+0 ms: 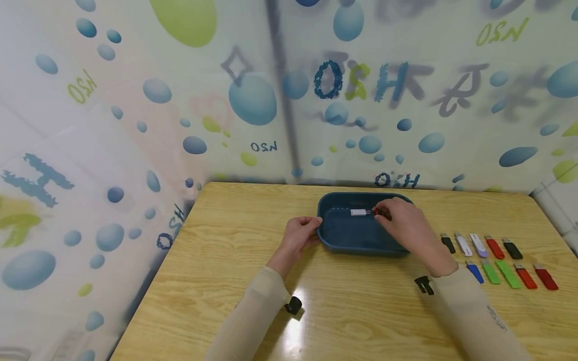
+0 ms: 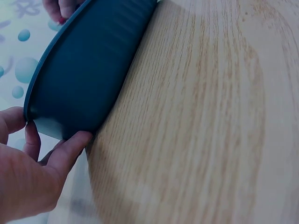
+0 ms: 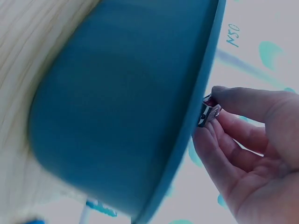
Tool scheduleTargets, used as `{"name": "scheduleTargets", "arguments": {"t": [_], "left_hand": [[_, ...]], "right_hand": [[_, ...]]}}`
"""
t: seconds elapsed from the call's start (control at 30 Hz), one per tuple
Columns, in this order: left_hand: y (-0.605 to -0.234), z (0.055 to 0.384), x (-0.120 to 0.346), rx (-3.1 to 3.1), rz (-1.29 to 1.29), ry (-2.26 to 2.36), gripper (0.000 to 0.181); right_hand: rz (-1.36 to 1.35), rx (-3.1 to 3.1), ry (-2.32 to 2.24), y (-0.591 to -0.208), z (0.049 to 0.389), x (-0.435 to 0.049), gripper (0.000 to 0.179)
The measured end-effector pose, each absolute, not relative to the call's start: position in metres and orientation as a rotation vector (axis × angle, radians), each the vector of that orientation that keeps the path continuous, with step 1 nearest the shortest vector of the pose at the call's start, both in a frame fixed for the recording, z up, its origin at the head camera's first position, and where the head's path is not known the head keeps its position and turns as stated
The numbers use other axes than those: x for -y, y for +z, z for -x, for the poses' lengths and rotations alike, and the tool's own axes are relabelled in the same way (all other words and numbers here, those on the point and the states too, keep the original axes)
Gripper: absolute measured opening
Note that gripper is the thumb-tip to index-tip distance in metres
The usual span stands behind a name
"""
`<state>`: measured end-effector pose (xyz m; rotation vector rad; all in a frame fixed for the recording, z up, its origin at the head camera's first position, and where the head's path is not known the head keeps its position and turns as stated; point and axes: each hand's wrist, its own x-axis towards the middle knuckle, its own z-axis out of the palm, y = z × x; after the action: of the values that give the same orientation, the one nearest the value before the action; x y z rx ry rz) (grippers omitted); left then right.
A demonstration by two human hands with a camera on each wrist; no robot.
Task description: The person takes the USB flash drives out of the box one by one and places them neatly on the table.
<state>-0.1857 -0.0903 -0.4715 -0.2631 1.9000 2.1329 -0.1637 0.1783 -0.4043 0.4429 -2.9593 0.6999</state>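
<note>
A dark blue plastic tray (image 1: 361,248) stands on the table. My left hand (image 1: 299,234) holds its left end; the left wrist view shows thumb and fingers gripping the rim and wall. Inside the tray a white USB flash drive (image 1: 358,212) shows, its metal plug pointing right. Over the tray's right half is my right hand (image 1: 404,223). Its thumb and fingertips pinch a dark red USB flash drive (image 3: 209,110) with a metal plug, seen just past the rim in the right wrist view. The fingers hide most of this drive.
Right of the tray lie two rows of USB flash drives, among them a black one (image 1: 512,248), a blue one (image 1: 474,271) and a green one (image 1: 508,274). The wooden table (image 1: 235,235) meets a patterned wall behind. Small black pieces (image 1: 293,305) show by both cuffs.
</note>
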Motion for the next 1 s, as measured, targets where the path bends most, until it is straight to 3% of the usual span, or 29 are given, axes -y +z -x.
{"name": "scheduleTargets", "arguments": {"t": [1.0], "left_hand": [[-0.473, 0.188, 0.091, -1.882, 0.255, 2.142, 0.03]], "right_hand": [[-0.164, 2.928, 0.62, -0.391, 0.121, -0.3, 0.027]]}}
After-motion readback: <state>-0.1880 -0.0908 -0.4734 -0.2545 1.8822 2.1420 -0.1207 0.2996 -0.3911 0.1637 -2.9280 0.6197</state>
